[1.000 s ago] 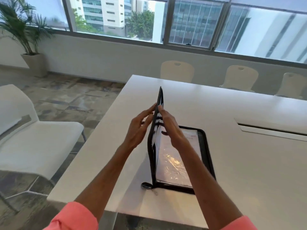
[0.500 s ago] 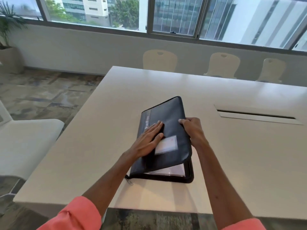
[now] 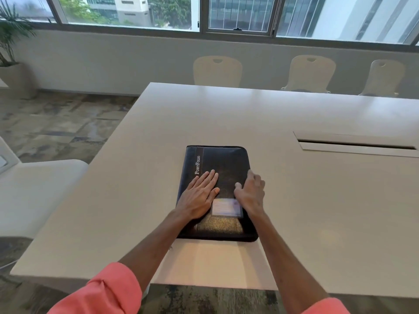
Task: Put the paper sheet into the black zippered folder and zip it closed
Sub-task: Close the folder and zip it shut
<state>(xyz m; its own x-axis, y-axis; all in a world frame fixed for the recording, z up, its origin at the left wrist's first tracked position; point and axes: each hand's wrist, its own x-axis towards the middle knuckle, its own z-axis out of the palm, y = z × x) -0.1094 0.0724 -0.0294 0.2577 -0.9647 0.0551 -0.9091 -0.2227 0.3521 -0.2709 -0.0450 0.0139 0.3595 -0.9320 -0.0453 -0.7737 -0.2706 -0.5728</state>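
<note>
The folder (image 3: 217, 191) lies flat and closed on the table (image 3: 317, 200), near its front edge and toward its left side. The left hand (image 3: 198, 196) rests flat on the cover's left half; the right hand (image 3: 250, 193) sits on the folder's right edge, fingers curled. A card window (image 3: 226, 207) on the cover lies between the two hands. A cable slot (image 3: 356, 145) is set into the table to the right, behind the folder. Three chairs (image 3: 310, 72) stand behind the far edge, under the window (image 3: 238, 13). Another chair (image 3: 40, 191) stands left of the table, and a plant (image 3: 11, 41) stands in the far left corner.
</note>
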